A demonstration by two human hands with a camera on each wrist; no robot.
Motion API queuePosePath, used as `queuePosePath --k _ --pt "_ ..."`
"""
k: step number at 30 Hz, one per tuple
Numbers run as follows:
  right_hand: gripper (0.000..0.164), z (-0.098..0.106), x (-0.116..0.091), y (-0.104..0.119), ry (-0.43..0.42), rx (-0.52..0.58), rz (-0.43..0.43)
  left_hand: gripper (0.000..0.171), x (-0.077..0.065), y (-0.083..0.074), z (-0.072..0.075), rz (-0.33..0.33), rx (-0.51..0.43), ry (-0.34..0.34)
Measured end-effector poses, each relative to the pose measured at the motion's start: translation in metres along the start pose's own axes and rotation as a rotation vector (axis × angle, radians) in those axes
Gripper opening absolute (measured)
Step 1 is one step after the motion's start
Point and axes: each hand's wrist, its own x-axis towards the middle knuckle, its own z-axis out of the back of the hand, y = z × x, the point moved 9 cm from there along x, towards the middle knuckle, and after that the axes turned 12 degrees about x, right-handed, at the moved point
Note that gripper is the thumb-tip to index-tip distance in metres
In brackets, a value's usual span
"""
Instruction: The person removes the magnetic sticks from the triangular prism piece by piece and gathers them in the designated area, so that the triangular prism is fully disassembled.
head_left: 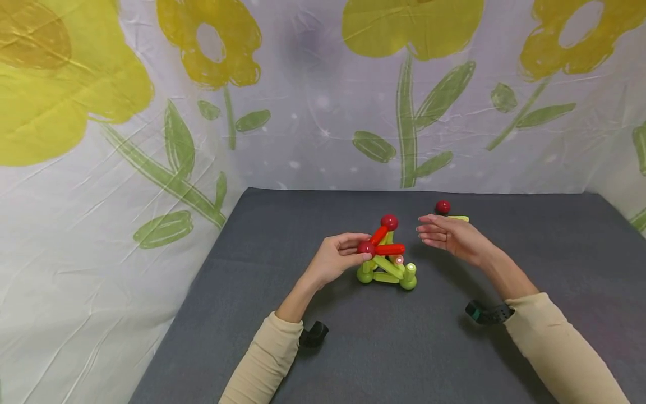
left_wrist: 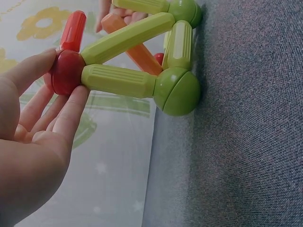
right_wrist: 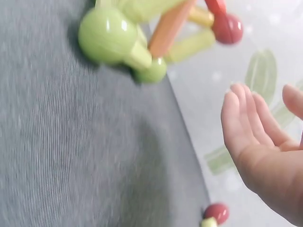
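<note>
Bench [head_left: 393, 348] dark grey, woven-looking surface. Pale backdrop [head_left: 313, 134] with tiny white specks rises behind the bench and along its left and right sides; creased left of the bench. Large yellow flower print [head_left: 91, 106] left of the bench, its green stem [head_left: 136, 154] slanting down toward the bench's left edge, leaves alongside. Behind the bench, left part: smaller golden flower [head_left: 232, 45], white centre. Behind bench middle: broad yellow flower [head_left: 414, 28], thick green stalk [head_left: 406, 123] reaching down to the bench's back edge. Behind bench, right part: second golden flower [head_left: 610, 28], white centre.
</note>
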Motion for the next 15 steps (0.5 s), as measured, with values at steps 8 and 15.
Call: queuePosePath --k 8,15 --pt "0.040 -0.034 0.005 -0.004 0.081 -0.176 -0.044 0.043 0.000 0.000 0.000 0.007 0.003 -0.007" --pt "0.050 -0.063 0.007 0.003 0.174 -0.309 -0.064 0.043 0.000 -0.002 -0.001 -0.012 -0.005 0.004"
